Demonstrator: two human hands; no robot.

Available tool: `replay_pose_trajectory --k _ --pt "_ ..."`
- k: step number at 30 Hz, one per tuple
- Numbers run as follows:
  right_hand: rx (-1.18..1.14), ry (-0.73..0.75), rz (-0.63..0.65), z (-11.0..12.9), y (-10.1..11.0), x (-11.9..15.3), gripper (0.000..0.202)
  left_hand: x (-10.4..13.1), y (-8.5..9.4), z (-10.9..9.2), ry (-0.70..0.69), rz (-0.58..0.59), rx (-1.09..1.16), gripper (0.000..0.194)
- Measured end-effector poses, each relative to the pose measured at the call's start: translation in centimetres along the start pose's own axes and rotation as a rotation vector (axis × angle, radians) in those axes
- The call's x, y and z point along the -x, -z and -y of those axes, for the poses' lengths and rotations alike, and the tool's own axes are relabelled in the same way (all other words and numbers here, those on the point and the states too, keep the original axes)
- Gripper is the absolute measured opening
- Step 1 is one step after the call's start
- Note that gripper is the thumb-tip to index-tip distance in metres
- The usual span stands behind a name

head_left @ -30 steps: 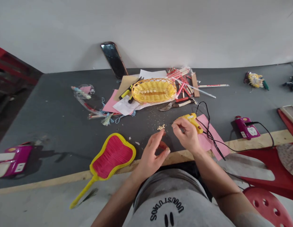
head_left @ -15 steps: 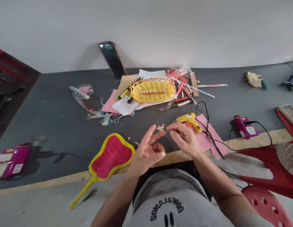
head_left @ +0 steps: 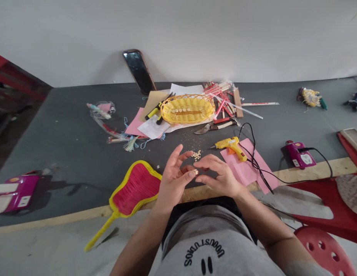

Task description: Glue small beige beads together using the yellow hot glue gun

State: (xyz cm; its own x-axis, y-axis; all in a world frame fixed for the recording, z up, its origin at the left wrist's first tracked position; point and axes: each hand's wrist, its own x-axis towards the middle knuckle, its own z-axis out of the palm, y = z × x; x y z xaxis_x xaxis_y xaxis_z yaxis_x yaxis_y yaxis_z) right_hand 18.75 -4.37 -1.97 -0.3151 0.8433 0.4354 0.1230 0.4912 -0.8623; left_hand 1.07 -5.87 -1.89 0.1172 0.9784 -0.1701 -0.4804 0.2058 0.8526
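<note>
"What was taken up by the most room?"
"A grey table (head_left: 66,126), backed by a pale wall (head_left: 224,42). A pink fan with a yellow border (head_left: 135,188) was laid at its front edge, to the left of the hands, with the handle stuck out past the edge."

"And beyond the hands?"
"A yellow basket (head_left: 200,117) was set on some papers, and a row of small white things (head_left: 180,110) could be seen inside it. Pink paper (head_left: 238,168) was spread to the right, near the edge. A phone (head_left: 140,73) was leaned against the wall."

"How were the hands placed?"
"The left hand (head_left: 174,184) was held over the table's front edge, its forefinger raised and its thumb pressed with a bent finger on a pale piece. The right hand (head_left: 217,174) was brought up close beside it, thumb and forefinger parted; whether the piece was touched by it could not be told."

"Which tools were near?"
"A yellow glue gun (head_left: 230,143) was rested partly on the pink paper, and shears (head_left: 214,127) were left just in front of the basket."

"And the smallest things?"
"A little pile of pale bits (head_left: 196,155) was gathered just beyond the fingertips. The pale piece (head_left: 196,172) itself was kept at the left thumb's tip, between both hands."
</note>
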Motion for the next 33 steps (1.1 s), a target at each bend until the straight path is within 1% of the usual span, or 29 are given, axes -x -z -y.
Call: replay_pose_trajectory --k 3,7,10,14,19,23,27,30,33 --pt "-0.026 0.032 -0.029 -0.05 -0.45 -0.12 0.013 0.08 -0.10 -0.03 0.007 0.007 0.025 0.069" --pt "-0.128 -0.032 -0.063 -0.32 -0.57 -0.06 0.017 0.23 -0.20 -0.32 0.018 0.020 0.045 0.066" --pt "-0.150 -0.070 -0.049 -0.36 -0.52 0.10 0.018 0.25 -0.40 -0.62 0.031 -0.004 0.021 0.069" --pt "-0.171 -0.062 -0.057 -0.19 -0.50 0.21 0.014 0.25 -0.75 -0.88 0.069 -0.030 0.022 0.073" --pt "-0.243 -0.056 -0.052 -0.20 -0.57 0.19 0.011 0.28 -0.85 -0.89 0.123 -0.022 0.035 0.082" --pt "-0.292 -0.091 -0.062 -0.56 -0.82 0.32 0.013 0.22 -0.67 -0.54 0.070 -0.035 0.018 0.077" --pt "-0.303 -0.125 -0.102 -0.88 -1.09 0.54 0.022 0.15 -0.70 -0.18 -0.021 -0.044 -0.013 0.069" --pt "-0.243 -0.126 -0.112 -0.85 -1.05 0.50 0.017 0.15 -0.81 -0.12 -0.042 -0.053 -0.031 0.067" --pt "-0.203 -0.095 -0.101 -0.69 -0.90 0.36 0.014 0.22 -0.80 -0.19 -0.033 -0.060 -0.036 0.067"
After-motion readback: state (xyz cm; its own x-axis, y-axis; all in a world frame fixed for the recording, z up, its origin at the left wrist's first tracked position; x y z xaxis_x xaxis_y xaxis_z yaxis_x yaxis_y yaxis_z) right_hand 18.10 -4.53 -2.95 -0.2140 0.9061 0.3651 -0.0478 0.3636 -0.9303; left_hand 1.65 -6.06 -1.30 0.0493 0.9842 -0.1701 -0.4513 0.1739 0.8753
